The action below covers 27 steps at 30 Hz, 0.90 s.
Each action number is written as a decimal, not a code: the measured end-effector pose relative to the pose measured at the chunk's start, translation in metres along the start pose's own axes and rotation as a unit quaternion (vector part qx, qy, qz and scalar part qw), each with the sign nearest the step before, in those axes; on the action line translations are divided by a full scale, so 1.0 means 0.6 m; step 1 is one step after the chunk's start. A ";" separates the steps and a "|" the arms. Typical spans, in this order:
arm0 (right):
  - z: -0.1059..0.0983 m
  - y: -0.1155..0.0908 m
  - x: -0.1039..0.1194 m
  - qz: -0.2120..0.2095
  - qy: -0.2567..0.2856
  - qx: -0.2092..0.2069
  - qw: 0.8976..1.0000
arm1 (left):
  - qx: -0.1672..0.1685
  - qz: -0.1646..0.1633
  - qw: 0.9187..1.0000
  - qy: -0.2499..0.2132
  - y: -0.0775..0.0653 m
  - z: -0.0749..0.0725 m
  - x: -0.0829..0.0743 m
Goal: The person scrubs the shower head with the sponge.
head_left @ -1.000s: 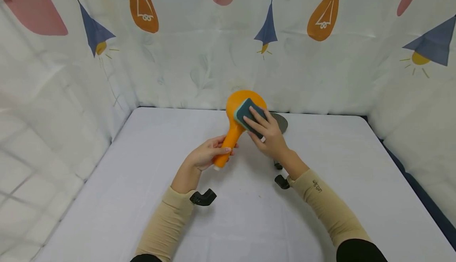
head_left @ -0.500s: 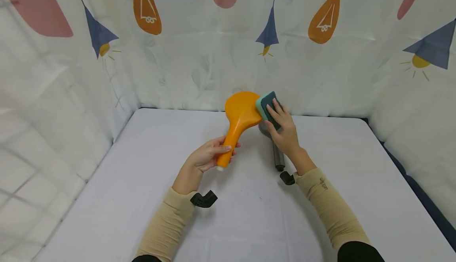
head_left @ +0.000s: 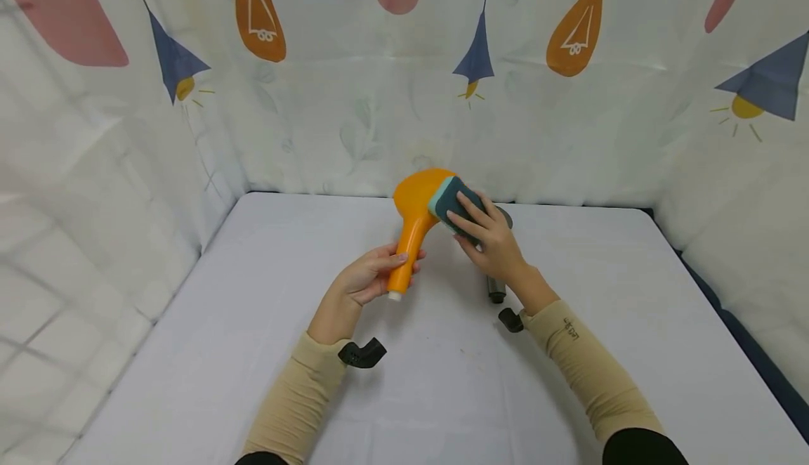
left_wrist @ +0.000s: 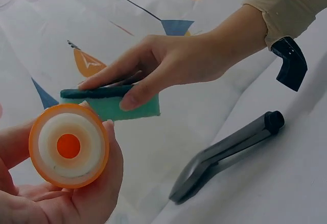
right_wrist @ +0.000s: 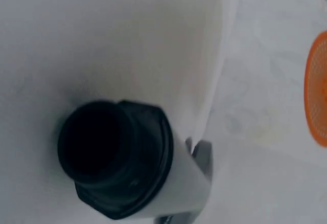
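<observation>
An orange handheld shower head (head_left: 417,201) with a white connector end is held up over the table by its handle. My left hand (head_left: 369,275) grips that handle, thumb in front and fingers behind. My right hand (head_left: 496,240) holds a two-layer sponge (head_left: 456,206), dark teal above and light green below, fingers spread over its top. In the left wrist view the thumb presses the side of the sponge (left_wrist: 135,109). The sponge overlaps the right side of the orange head's back. In the right wrist view the orange perforated spray face (right_wrist: 319,89) shows at the edge.
A grey handheld shower head (left_wrist: 225,152) with a black connector lies on the white-covered table (head_left: 436,395), partly hidden behind my right hand in the head view. Printed curtains (head_left: 354,114) hang close behind the table and at its sides.
The sponge went right to the orange head's edge, then came back left partly over it. The orange shower head turned slightly, and my left hand kept its grip.
</observation>
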State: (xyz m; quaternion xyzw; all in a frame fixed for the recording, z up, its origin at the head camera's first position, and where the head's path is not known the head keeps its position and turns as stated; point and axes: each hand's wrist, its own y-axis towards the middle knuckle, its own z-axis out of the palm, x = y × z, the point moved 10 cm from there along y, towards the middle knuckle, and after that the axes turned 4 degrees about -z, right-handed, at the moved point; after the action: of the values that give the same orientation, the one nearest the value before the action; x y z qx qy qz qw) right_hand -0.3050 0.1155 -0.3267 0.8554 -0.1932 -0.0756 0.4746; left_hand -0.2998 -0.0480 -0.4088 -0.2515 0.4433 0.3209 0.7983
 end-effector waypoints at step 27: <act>-0.053 -0.019 -0.063 0.169 0.114 -0.087 0.975 | 0.035 -0.012 0.997 0.070 0.001 0.009 0.006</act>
State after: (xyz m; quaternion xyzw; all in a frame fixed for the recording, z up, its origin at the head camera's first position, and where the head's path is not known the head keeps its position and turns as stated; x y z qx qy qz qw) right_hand -0.3270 0.1609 -0.3212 0.7688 -0.2722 0.0872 0.5721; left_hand -0.2961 -0.0428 -0.4095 -0.2510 0.5056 0.2772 0.7775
